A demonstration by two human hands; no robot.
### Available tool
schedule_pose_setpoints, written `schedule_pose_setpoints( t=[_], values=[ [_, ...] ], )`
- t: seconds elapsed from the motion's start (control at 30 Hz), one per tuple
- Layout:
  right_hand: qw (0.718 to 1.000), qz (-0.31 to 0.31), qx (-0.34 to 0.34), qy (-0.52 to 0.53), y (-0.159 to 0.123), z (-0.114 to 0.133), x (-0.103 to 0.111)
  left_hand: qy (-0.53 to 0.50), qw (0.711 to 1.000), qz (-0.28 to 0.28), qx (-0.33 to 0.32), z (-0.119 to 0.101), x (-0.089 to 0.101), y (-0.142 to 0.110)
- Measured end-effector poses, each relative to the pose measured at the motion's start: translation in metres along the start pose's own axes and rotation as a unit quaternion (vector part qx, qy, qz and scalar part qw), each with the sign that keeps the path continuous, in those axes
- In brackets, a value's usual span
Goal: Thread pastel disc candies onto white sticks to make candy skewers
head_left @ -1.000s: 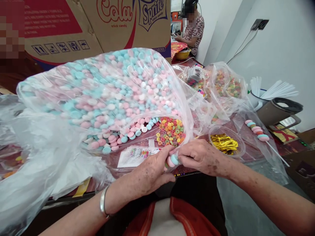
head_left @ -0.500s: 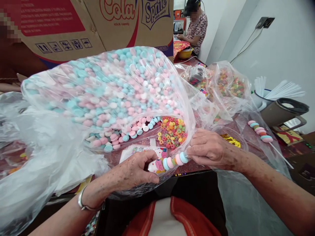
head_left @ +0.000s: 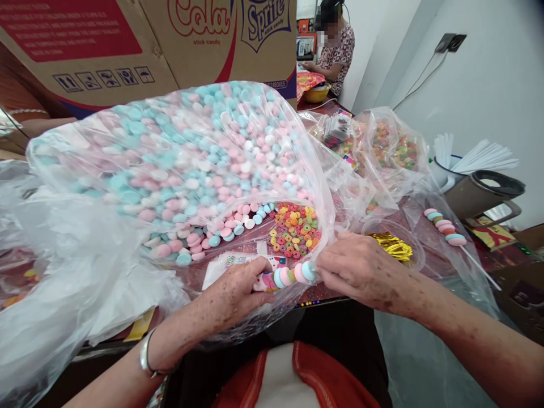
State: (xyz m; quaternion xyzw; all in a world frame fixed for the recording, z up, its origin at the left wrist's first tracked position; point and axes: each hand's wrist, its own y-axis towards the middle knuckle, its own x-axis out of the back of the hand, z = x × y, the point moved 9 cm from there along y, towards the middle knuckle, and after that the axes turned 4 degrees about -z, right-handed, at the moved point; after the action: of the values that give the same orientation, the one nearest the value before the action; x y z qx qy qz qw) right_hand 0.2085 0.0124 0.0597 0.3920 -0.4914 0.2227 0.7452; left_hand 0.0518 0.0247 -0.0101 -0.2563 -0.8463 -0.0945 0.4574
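Note:
Between my hands lies a candy skewer of pink, blue and orange-green pieces, held nearly level over the table's front edge. My left hand is closed around its left end, where a printed wrapper with pink patches shows. The fingers of my right hand pinch its other end beside a blue piece; what exactly they grip there is hidden. Just beyond are small ring candies in a loose pile, and a stack of printed bags lies behind my left hand.
A large clear bag of pink, blue and white candies fills the middle, before a cardboard box. At right are gold twist ties in a round tub, another candy skewer, a grey jug and white sticks. A person sits behind.
My left hand has slid left along the skewer, so more candies and the printed wrapper show. My right hand stays at the right end, after shifting slightly right and back.

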Motion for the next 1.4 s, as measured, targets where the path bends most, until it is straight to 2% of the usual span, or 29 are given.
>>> schedule_pose_setpoints(
  t=[0.1,0.17,0.27,0.37,0.5,0.63,0.77,0.93,1.03,1.2,1.33,1.4],
  values=[
    [0.998,0.022,-0.058,-0.005,-0.001,-0.012,-0.004,0.004,1.000,0.010,-0.015,-0.003,0.000,0.000],
    [0.996,0.046,-0.071,0.015,-0.001,-0.012,-0.008,0.011,1.000,0.001,-0.018,-0.003,-0.001,0.000],
    [0.996,0.069,-0.026,0.050,0.001,0.004,-0.014,0.009,0.999,-0.009,-0.043,-0.008,-0.006,0.002],
    [0.997,0.067,0.002,0.030,0.002,0.015,-0.023,0.020,0.998,-0.011,-0.060,-0.018,-0.010,0.003],
    [0.998,0.062,-0.027,-0.008,0.000,0.006,-0.031,0.016,0.998,0.016,-0.052,-0.024,-0.012,0.003],
    [0.992,0.113,-0.049,0.003,0.000,-0.006,-0.033,-0.043,0.997,0.003,-0.057,-0.020,-0.004,0.002],
    [0.987,0.152,-0.026,0.037,0.006,0.000,-0.038,-0.039,0.997,0.011,-0.060,-0.019,-0.006,0.003],
    [0.994,0.096,0.059,-0.008,0.015,0.024,-0.045,-0.012,0.996,0.042,-0.084,-0.036,-0.018,0.003],
    [0.995,0.076,0.066,-0.003,0.016,0.024,-0.046,-0.037,0.995,0.048,-0.077,-0.037,-0.015,0.002],
    [0.996,0.060,0.050,0.048,0.015,0.009,-0.033,-0.108,0.991,0.076,0.026,-0.007,0.001,0.002],
    [0.996,0.030,0.058,0.064,0.014,0.003,-0.020,-0.176,0.969,0.163,0.058,0.005,-0.005,-0.004],
    [0.995,0.027,0.072,0.064,0.013,0.004,-0.015,-0.217,0.956,0.184,0.068,0.008,-0.010,-0.008]
  ],
)
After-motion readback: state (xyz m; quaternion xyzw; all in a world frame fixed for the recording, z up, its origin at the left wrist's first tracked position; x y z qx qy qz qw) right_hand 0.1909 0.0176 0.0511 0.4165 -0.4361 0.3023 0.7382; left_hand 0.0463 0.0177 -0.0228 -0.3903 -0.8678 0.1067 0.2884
